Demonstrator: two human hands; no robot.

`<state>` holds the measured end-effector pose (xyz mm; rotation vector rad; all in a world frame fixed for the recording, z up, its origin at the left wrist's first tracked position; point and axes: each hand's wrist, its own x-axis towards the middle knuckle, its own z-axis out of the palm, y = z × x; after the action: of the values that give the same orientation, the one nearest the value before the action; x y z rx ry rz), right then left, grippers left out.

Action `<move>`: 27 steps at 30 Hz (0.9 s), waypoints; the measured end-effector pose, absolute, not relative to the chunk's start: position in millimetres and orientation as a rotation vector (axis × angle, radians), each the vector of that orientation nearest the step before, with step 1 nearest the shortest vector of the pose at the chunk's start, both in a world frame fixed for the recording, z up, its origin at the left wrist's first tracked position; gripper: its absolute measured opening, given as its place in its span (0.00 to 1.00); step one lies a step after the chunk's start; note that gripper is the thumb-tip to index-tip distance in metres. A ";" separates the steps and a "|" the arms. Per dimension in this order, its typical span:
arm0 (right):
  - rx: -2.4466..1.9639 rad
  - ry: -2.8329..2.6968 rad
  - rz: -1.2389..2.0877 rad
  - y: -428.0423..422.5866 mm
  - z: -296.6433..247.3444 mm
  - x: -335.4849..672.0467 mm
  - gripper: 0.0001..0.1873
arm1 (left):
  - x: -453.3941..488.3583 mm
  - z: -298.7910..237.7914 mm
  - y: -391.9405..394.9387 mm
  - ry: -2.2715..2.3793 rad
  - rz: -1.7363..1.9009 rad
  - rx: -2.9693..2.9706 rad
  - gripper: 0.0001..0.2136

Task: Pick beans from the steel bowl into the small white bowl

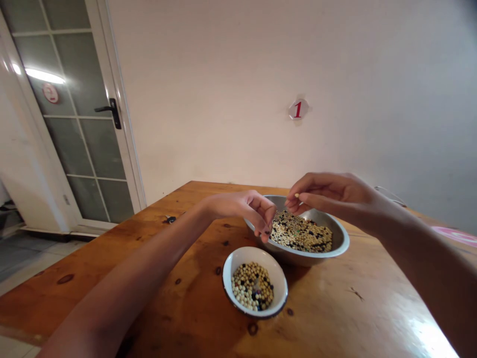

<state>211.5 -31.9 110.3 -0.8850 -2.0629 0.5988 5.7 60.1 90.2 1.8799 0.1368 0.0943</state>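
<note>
My right hand is raised over the far side of a metal basin, pinching a small cream bead between thumb and fingertips. My left hand hangs at the basin's near left rim with its thumb and fingers pressed together. Something small and dark shows at those fingertips, too small to make out. Many cream and black beads, with a few coloured ones, lie in the basin. In front stands a white enamel bowl with a dark rim edge, holding more cream and black beads.
Both vessels stand on a varnished wooden table. A small dark object lies near its left edge, and a pink-and-white round sticker is at the right. Behind are a wall with a number sign and a glazed door.
</note>
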 end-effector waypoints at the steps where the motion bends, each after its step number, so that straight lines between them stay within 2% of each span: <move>1: -0.889 -2.064 0.599 -31.9 110.4 211.3 0.10 | 5.8 90.1 60.4 0.136 0.092 1.882 0.03; 6: -0.942 -2.089 0.519 -34.4 111.3 210.8 0.11 | 5.9 90.0 61.0 0.145 0.089 1.891 0.03; 12: -1.151 -2.183 0.156 -43.6 113.5 210.7 0.11 | 6.4 89.8 60.3 0.189 0.078 1.910 0.03; 15: -1.191 -2.248 0.078 -46.7 114.1 208.6 0.10 | 6.6 89.6 60.7 0.208 0.080 1.915 0.04; 27: -1.058 -2.236 0.563 -31.0 101.5 198.4 0.11 | 6.8 91.0 58.5 0.192 0.107 1.960 0.04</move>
<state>198.4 -31.0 101.5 -1.0583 -2.2356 0.5631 6.8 58.5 91.0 1.9601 0.1918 0.1066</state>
